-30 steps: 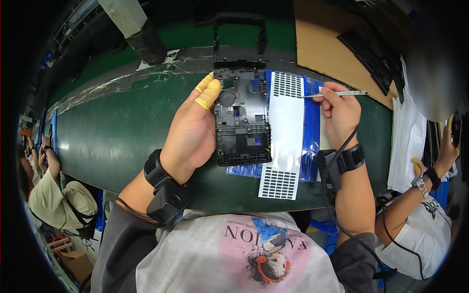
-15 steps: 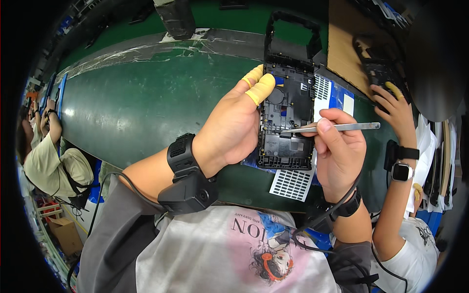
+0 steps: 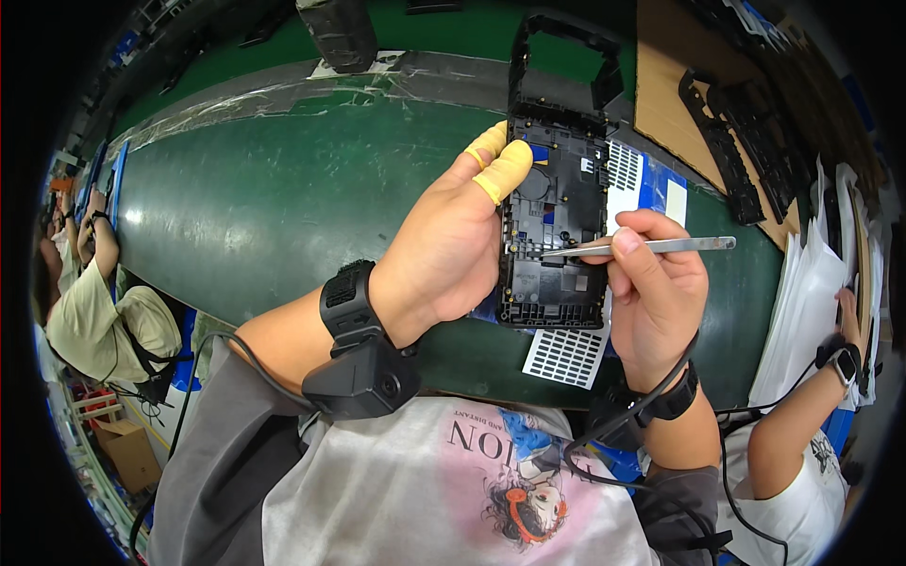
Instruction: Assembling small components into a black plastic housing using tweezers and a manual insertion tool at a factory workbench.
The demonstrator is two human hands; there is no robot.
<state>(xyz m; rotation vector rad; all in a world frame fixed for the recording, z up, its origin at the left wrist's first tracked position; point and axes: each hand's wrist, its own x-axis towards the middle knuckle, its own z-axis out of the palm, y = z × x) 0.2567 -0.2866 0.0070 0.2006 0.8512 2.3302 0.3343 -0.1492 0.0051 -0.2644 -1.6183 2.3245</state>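
Held at the left hand, right of centre in the frame, is a black plastic frame. It stands lengthwise, leaning slightly, with its ribbed inner face exposed: square cut-outs, a round disc, small brass-coloured dots along the edges and a pale mark near the upper right. Blue shows through some openings. An open loop extends from its top end.

The left thumb and forefinger, both in yellow finger covers, clasp the frame's left edge; the other left fingers are hidden behind it. The right hand pinches metal tweezers between thumb and forefinger, remaining fingers curled. The tweezers lie nearly level, tip over the lower left of the frame. Contact at the tip, and anything gripped there, cannot be determined.

The frame's right edge is just beside the right fingertips. Past its lower edge, a white label sheet with dark rectangles shows; blue film shows to the upper right. The green table offers wide room across the left and centre. On the right, room is narrower, bounded by cardboard carrying black plastic parts, white sheets and, at lower right, a co-worker's arm.
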